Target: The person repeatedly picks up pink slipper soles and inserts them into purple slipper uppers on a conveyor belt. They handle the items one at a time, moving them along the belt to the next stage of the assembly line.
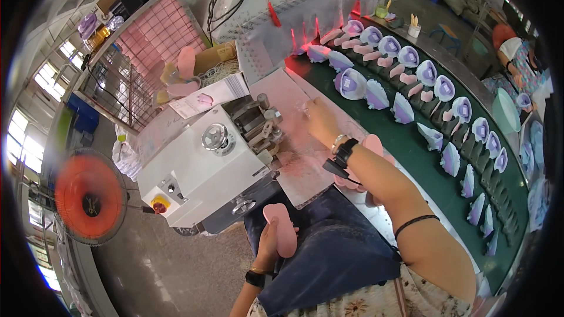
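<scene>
My left hand (pixel 269 245) is closed around a pink insole (pixel 284 232), held upright over the dark blue apron (pixel 335 235) on my lap. My right hand (pixel 322 122) reaches over the pink-dusted worktable (pixel 305 173), to the right of the machine's metal head. Its fingers are drawn together near a small pale thing that is too blurred to name. A pile of pink insoles (pixel 371 145) lies beside and partly beneath my right forearm. To the left stands a white machine (pixel 202 170) with a round metal knob (pixel 215 137) and metal rollers (pixel 267 126).
A green conveyor belt (pixel 376 118) on the right carries rows of purple-and-white shoe uppers (pixel 403 107) and pink pieces (pixel 397 71). An orange fan (pixel 91 196) stands at left. Behind the machine are a cardboard box (pixel 217 57) and a wire rack. Another person (pixel 512 53) is at far right.
</scene>
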The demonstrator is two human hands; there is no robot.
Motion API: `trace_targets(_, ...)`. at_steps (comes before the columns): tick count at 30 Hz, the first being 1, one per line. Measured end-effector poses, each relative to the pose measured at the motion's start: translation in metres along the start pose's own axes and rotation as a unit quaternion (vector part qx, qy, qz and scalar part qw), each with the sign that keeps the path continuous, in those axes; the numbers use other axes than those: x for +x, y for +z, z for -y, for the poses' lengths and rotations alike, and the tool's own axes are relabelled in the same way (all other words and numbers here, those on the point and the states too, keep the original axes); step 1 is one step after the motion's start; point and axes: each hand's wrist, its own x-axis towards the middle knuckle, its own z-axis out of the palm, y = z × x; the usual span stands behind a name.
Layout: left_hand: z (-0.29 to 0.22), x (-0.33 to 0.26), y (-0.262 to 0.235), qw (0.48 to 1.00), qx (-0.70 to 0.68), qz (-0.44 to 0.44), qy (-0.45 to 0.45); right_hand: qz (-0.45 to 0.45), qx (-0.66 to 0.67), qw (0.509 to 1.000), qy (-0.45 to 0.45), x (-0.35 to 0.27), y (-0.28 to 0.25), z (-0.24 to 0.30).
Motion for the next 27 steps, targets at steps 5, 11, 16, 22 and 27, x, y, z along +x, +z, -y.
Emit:
trace_targets(5,0.003,-0.001,-0.011,0.996,0.038,-0.072,0.041,0.094,0.202,0.954,0.199,0.014,0.065,0.005)
trace_targets(11,-0.001,0.002,-0.008,0.994,0.043,-0.096,0.023,-0.061,0.307,0.92,0.235,0.024,0.045,-0.023)
trace_targets(16,0.021,0.028,-0.023,0.994,-0.093,0.04,-0.048,-0.113,0.395,0.846,0.34,-0.01,-0.118,-0.095)
trace_targets(22,0.009,0.043,0.029,0.993,0.012,0.079,-0.084,-0.359,-0.021,0.868,0.341,-0.183,-0.276,-0.332)
trace_targets(27,0.014,0.058,0.023,0.988,-0.009,0.105,-0.11,-0.396,-0.223,0.758,0.468,-0.292,-0.362,-0.405)
